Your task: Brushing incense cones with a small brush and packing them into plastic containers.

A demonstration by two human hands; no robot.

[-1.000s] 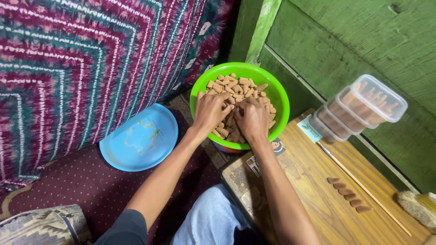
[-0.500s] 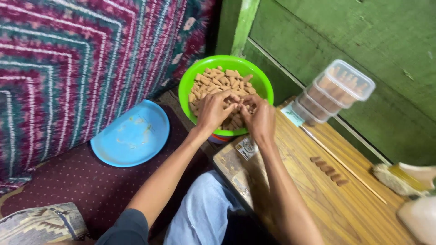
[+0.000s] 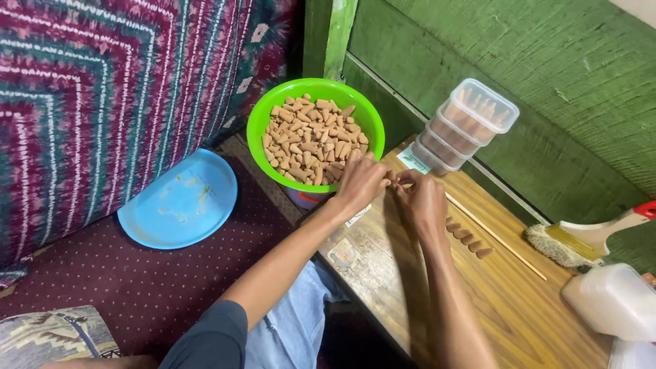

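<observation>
Your left hand (image 3: 360, 183) and right hand (image 3: 421, 201) meet, fingertips pinched on something too small to tell, beside the round green plastic bowl (image 3: 263, 116) of tan cone-shaped pieces (image 3: 311, 140)—keep it low over the wooden desk (image 3: 519, 307).

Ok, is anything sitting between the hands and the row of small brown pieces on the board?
Nothing visible. The right hand and left hand meet above bare wooden board; the row of brown pieces lies just beside the right wrist.

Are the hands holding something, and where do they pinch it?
It cannot be told for sure. The left hand and right hand meet fingertip to fingertip beside the round green plastic bowl of small tan cone-shaped pieces; anything pinched is hidden.
</observation>
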